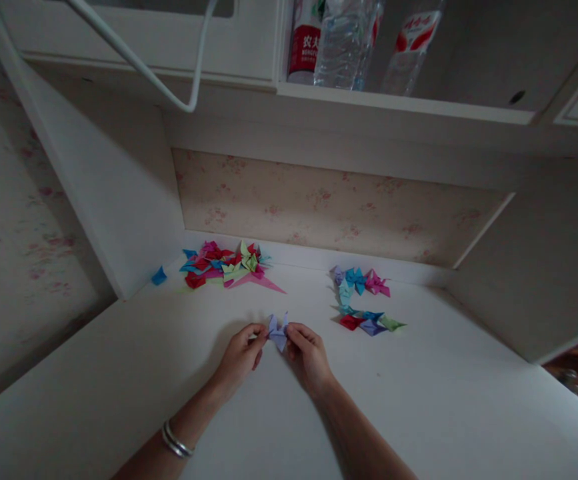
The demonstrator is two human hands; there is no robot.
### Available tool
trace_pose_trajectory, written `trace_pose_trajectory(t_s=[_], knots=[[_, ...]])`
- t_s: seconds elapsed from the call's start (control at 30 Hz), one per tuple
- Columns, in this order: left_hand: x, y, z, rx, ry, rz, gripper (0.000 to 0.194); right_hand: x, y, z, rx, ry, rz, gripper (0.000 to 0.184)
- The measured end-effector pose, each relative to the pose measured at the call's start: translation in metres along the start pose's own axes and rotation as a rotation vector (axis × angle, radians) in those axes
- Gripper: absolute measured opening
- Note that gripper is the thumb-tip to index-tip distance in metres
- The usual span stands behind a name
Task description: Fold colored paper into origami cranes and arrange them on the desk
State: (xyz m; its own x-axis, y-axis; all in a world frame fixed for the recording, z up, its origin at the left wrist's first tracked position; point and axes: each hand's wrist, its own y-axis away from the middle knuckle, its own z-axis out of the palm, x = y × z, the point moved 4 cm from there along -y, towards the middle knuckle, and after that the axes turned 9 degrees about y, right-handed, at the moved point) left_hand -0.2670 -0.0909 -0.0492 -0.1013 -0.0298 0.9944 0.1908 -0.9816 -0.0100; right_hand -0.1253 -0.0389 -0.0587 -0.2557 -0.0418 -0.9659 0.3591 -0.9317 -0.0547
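Observation:
A lavender origami crane (278, 333) is pinched between my two hands, a little above the white desk (269, 427). My left hand (243, 350) grips its left side between thumb and fingertips, and my right hand (309, 352) pinches the right side the same way. Two points of folded paper stick up between the hands. Beyond my left hand lies a heap of colourful folded paper pieces (219, 263), red, pink, blue and light green. To the right sits a looser group of paper cranes (371, 324) in purple, blue, pink, red and green.
A small blue paper piece (159, 276) lies by the left side panel (119, 200). Overhead, a shelf (403, 103) holds plastic bottles (341, 47). A white curved tube (143, 77) hangs in front of the cabinet. Floral wallpaper (319, 200) covers the back.

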Motion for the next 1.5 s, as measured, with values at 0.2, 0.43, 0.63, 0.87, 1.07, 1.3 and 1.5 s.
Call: trace_pose_trajectory(t_s=[0.2, 0.43, 0.63, 0.87, 1.07, 1.3, 1.5], knots=[[-0.001, 0.002, 0.001, -0.008, -0.005, 0.001, 0.039, 0.003, -0.001, -0.001, 0.002, -0.06, 0.006, 0.023], [0.0, 0.003, 0.005, -0.042, -0.029, -0.017, 0.044, 0.003, -0.002, 0.0, 0.011, 0.051, 0.013, 0.028], [-0.006, 0.0, 0.004, -0.044, -0.015, -0.031, 0.044, 0.006, -0.003, -0.002, 0.038, 0.009, 0.005, 0.026], [-0.011, -0.001, 0.004, -0.032, -0.04, -0.043, 0.047, 0.005, -0.004, -0.001, 0.017, -0.001, 0.023, 0.028], [-0.009, -0.002, 0.004, -0.002, -0.017, -0.089, 0.051, 0.009, -0.005, -0.003, 0.019, 0.003, 0.023, 0.026], [-0.007, -0.002, 0.005, 0.018, 0.012, -0.096, 0.05, 0.0, -0.003, -0.001, 0.016, 0.029, 0.019, 0.029], [-0.003, -0.002, 0.007, 0.014, 0.033, -0.071, 0.044, -0.001, -0.003, 0.001, 0.028, -0.091, 0.06, 0.024]])
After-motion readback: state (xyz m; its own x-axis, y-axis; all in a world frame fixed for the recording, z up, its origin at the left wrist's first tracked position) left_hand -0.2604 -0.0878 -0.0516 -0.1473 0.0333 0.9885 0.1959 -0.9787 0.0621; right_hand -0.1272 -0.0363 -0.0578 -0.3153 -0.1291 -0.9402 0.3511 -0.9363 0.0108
